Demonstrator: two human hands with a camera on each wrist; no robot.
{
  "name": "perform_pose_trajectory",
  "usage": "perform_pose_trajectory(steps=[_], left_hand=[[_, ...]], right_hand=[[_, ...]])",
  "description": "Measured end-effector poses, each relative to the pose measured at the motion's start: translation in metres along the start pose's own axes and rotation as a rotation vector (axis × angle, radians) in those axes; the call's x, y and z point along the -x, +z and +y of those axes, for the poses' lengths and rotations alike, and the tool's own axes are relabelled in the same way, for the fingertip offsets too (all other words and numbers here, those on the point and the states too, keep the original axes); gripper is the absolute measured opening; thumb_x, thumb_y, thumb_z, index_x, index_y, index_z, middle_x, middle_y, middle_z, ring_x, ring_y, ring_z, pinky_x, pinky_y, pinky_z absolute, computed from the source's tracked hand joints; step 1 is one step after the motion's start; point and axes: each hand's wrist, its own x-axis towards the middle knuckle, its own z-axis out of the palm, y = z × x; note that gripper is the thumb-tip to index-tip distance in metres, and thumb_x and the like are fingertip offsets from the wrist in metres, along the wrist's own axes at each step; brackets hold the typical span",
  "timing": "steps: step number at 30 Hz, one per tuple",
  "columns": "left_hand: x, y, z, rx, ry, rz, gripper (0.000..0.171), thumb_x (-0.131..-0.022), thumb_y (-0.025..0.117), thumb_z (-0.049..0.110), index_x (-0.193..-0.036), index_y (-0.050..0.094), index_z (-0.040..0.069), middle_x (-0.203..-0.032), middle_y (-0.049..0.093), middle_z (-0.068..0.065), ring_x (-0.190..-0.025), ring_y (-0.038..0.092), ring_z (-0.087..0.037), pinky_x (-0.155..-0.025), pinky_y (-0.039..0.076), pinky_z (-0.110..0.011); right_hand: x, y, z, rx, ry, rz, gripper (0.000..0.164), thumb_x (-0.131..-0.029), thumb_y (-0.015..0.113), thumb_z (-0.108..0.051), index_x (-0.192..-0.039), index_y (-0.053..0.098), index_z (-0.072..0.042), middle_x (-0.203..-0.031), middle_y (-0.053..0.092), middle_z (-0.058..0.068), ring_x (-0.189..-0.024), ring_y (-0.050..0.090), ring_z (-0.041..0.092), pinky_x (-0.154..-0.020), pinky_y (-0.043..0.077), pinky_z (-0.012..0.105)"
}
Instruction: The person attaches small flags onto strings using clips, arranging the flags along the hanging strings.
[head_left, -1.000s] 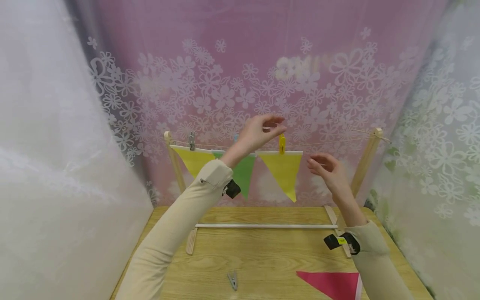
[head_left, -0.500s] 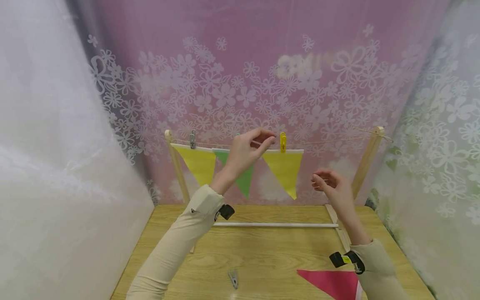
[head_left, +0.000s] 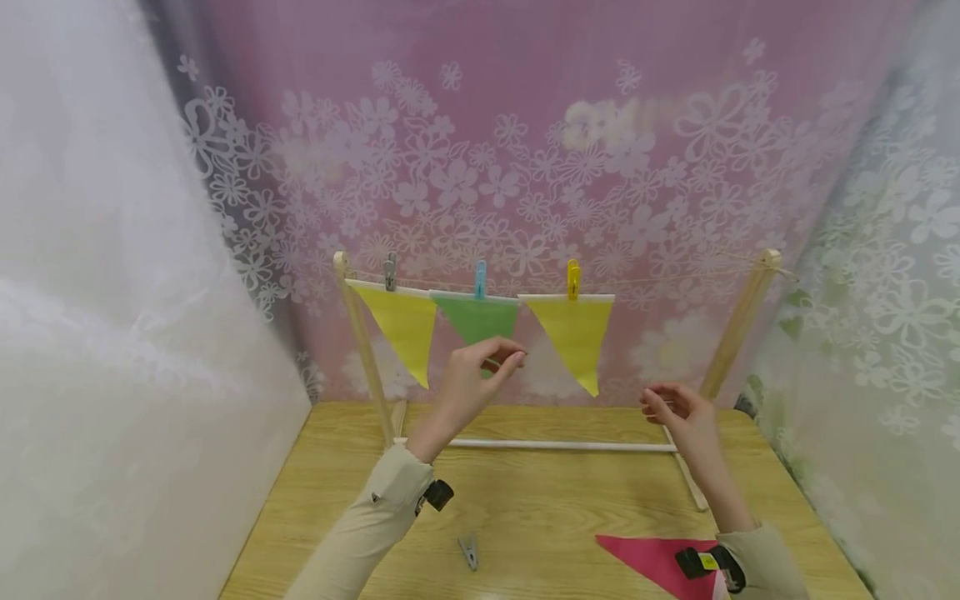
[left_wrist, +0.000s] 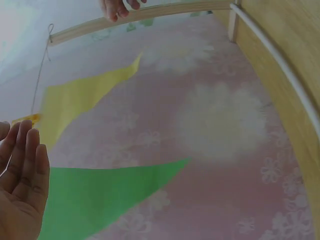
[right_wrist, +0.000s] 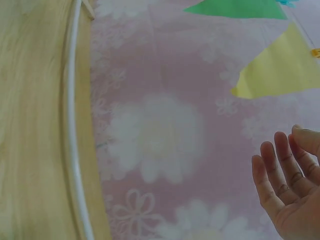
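Observation:
My left hand is in front of the green pennant in the head view, fingers loosely bent and holding nothing. Off to the right, my right hand is in the air before the right post, also with nothing in it. Three pennants hang from a string: a yellow pennant under a grey clothespin, the green one under a blue clothespin, and another yellow pennant under a yellow clothespin. Part of the green pennant is hidden behind my left hand.
Wooden posts hold the string at both ends, joined low down by a white rod. On the wooden table lie a grey clothespin and a red pennant, partly covered by my right wrist's camera.
My left hand has come down and left, away from the yellow clothespin, uncovering the blue one. The right hand has dropped lower and slightly right. The pennants still hang on the string.

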Motion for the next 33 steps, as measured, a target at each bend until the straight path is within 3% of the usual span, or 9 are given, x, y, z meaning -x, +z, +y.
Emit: perform_pose_trajectory(steps=[10,14,18,22,29,33], left_hand=[[0.068,0.017,-0.044,0.041,-0.192,-0.037,0.016,-0.101,0.065,0.024,-0.107,0.075,0.013,-0.094,0.075,0.002,-0.083,0.07,-0.01,-0.072,0.059,-0.027],[0.094,0.02,-0.057,0.031,-0.254,-0.07,0.016,-0.101,0.065,0.023,-0.108,0.075,0.013,-0.094,0.076,0.0,-0.083,0.07,-0.01,-0.072,0.059,-0.026],[0.121,0.025,-0.071,0.007,-0.315,-0.148,0.017,-0.101,0.065,0.024,-0.111,0.075,0.015,-0.096,0.076,0.002,-0.084,0.069,-0.009,-0.073,0.058,-0.024],[0.149,0.031,-0.085,0.003,-0.373,-0.28,0.016,-0.102,0.064,0.025,-0.112,0.074,0.019,-0.101,0.075,0.004,-0.087,0.068,-0.007,-0.075,0.057,-0.023],[0.195,0.034,-0.106,0.014,-0.369,-0.417,0.014,-0.101,0.065,0.016,-0.11,0.074,0.012,-0.106,0.075,-0.001,-0.091,0.067,-0.007,-0.073,0.056,-0.02],[0.214,0.035,-0.112,0.019,-0.352,-0.478,0.015,-0.098,0.066,0.006,-0.109,0.075,0.01,-0.11,0.075,-0.003,-0.093,0.068,-0.01,-0.075,0.057,-0.022]], right_hand=[[0.031,-0.012,0.042,0.086,0.093,0.054,0.02,-0.1,0.065,-0.01,-0.112,0.066,0.006,-0.086,0.071,-0.019,-0.076,0.07,0.001,-0.067,0.059,0.022],[0.045,-0.02,0.062,0.173,0.143,0.084,0.026,-0.1,0.066,-0.014,-0.115,0.066,0.008,-0.086,0.072,-0.015,-0.074,0.069,-0.001,-0.066,0.059,0.021],[0.061,-0.028,0.084,0.234,0.235,0.085,0.032,-0.101,0.066,-0.019,-0.118,0.065,0.008,-0.087,0.074,-0.01,-0.074,0.068,-0.003,-0.064,0.059,0.02],[0.076,-0.037,0.106,0.265,0.33,0.084,0.037,-0.102,0.064,-0.025,-0.12,0.064,0.008,-0.088,0.074,-0.007,-0.072,0.067,-0.003,-0.064,0.06,0.024],[0.098,-0.053,0.129,0.362,0.384,0.107,0.037,-0.102,0.065,-0.023,-0.119,0.064,0.01,-0.097,0.074,0.021,-0.07,0.068,0.001,-0.062,0.06,0.027],[0.109,-0.063,0.139,0.431,0.447,0.08,0.038,-0.102,0.065,-0.024,-0.12,0.065,0.009,-0.1,0.074,0.023,-0.07,0.069,0.004,-0.061,0.058,0.025]])
